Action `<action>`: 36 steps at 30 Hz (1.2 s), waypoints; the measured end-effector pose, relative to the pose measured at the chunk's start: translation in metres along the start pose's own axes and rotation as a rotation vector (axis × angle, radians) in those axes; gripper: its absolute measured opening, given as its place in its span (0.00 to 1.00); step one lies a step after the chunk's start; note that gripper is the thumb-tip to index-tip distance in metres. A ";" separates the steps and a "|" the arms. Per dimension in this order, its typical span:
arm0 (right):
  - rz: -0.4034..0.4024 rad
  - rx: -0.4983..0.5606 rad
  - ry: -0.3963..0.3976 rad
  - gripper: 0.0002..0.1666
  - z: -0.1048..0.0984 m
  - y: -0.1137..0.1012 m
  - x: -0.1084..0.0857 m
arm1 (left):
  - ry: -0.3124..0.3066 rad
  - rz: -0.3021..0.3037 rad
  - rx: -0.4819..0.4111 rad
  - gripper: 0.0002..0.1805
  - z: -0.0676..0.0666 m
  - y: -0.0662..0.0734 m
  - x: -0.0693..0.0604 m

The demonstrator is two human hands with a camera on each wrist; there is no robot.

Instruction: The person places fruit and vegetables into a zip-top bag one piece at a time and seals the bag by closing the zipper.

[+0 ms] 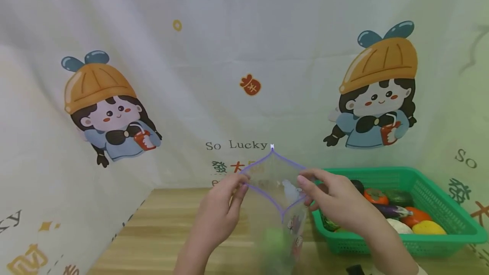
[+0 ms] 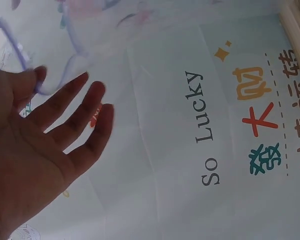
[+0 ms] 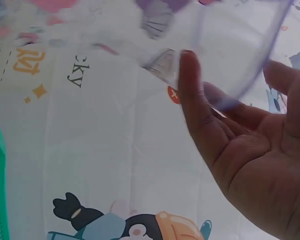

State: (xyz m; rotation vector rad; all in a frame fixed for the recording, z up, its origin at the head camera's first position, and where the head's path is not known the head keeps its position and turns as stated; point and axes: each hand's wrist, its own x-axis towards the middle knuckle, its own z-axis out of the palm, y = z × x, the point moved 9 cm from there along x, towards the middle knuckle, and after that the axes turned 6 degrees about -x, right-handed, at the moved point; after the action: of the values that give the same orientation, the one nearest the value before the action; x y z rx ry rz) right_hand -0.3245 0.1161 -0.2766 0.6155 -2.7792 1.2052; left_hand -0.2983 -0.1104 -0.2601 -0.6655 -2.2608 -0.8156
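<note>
Your left hand (image 1: pixel 219 209) and right hand (image 1: pixel 340 200) hold apart the mouth of a translucent zip bag (image 1: pixel 261 211), its purple rim (image 1: pixel 264 195) forming a diamond between them, in front of a printed cloth backdrop (image 1: pixel 214 79). Each hand grasps one side of that rim between thumb and fingers. The bag hangs mouth up over a wood-grain tabletop (image 1: pixel 153 232), just left of a green plastic basket (image 1: pixel 454 237) that holds an eggplant (image 1: pixel 391 211) and a yellow lemon-like item (image 1: pixel 429 227), among other produce. A blurred green shape (image 1: pixel 276 241) shows low in the bag; you cannot tell here what it is, or whether the bag's base touches the wood. The step in hand appears to be spreading the mouth; the next move seems to call for a light, even pinch from you on both sides, the rim kept level.
</note>
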 end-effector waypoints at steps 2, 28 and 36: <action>-0.014 -0.024 -0.018 0.36 0.001 -0.002 0.001 | -0.080 -0.035 0.009 0.06 0.007 -0.002 0.002; -0.024 -0.121 -0.052 0.38 0.000 -0.008 0.000 | -0.151 -0.079 -0.139 0.02 0.007 -0.003 0.000; -0.126 -0.182 0.002 0.35 -0.040 -0.028 0.009 | -0.145 -0.088 -0.179 0.02 0.004 -0.007 -0.001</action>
State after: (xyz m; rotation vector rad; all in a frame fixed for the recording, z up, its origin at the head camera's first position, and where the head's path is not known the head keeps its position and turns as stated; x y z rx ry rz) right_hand -0.3265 0.1248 -0.2279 0.7587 -2.7587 0.9168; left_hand -0.3039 -0.1125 -0.2660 -0.7318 -2.3797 -1.0520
